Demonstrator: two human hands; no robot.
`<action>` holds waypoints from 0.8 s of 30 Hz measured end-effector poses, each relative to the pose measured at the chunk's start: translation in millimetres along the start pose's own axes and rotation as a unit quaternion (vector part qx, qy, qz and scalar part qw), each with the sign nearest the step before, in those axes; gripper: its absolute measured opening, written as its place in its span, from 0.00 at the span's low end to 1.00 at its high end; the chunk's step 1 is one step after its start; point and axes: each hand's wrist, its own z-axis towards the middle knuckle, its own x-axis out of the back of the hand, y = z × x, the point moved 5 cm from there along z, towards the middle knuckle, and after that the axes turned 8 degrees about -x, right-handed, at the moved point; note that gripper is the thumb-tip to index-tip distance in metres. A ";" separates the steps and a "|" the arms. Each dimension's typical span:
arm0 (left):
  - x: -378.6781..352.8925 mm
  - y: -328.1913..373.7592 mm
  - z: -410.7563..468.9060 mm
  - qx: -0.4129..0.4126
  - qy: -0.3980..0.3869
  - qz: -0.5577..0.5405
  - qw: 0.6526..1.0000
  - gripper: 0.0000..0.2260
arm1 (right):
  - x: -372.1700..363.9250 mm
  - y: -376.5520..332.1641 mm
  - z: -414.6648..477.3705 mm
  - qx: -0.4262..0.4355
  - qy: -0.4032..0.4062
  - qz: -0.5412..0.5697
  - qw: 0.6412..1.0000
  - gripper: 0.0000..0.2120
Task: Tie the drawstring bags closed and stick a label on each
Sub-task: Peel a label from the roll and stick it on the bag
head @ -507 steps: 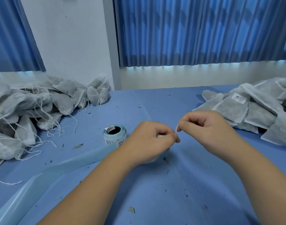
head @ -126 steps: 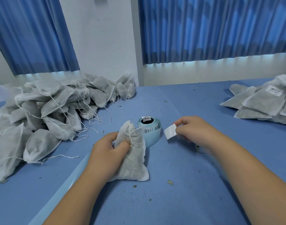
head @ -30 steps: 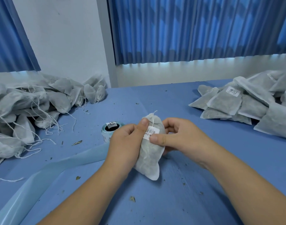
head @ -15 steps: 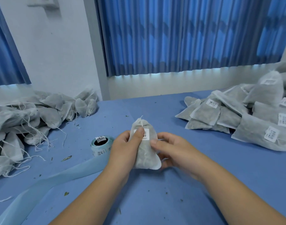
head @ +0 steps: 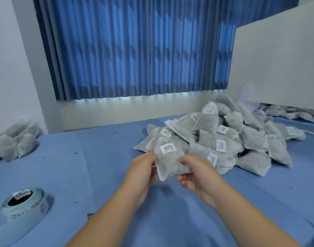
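Drawstring bag, label adhered, is pinched at both sides by left hand and right hand; it should be set label-up on the finished pile.

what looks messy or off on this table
Small dark flecks lie scattered over the blue table cover, perhaps spilled bag filling. The backing strip of the label roll trails loose toward the lower left edge. The bag held between left hand and right hand looks intact, label on.
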 end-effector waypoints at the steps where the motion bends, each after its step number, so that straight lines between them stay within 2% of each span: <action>1: -7.0 0.4 0.7 -0.002 -0.007 -0.010 1.000 0.11 | 7.8 -3.5 3.1 0.003 0.010 0.007 1.000 0.02; 3: -12.4 0.9 2.3 -0.004 0.015 -0.034 0.999 0.09 | 18.0 -16.1 10.9 0.015 0.024 0.034 0.999 0.01; 7: -3.9 3.0 4.0 -0.006 0.065 -0.043 0.997 0.08 | 30.4 -62.2 33.9 0.077 0.005 0.181 0.981 0.03; 9: 5.5 9.3 1.9 -0.014 0.069 -0.048 0.996 0.09 | 38.8 -72.2 46.2 0.064 0.045 0.160 0.984 0.05; 11: 19.6 16.6 -0.9 -0.021 0.078 -0.048 0.996 0.08 | 41.2 -65.6 54.4 0.031 0.084 0.124 0.988 0.02; 13: 35.8 22.7 -4.0 -0.024 0.095 -0.048 0.994 0.07 | 30.9 -48.5 59.1 0.005 0.087 0.086 0.992 0.01; 19: 92.6 33.8 -18.3 -0.019 0.157 -0.050 0.986 0.05 | -49.3 2.2 54.3 -0.017 0.017 -0.010 1.000 0.03; 24: 150.7 56.8 -38.7 -0.041 0.191 -0.019 0.980 0.05 | -157.9 24.8 28.0 -0.011 -0.117 -0.038 0.992 0.03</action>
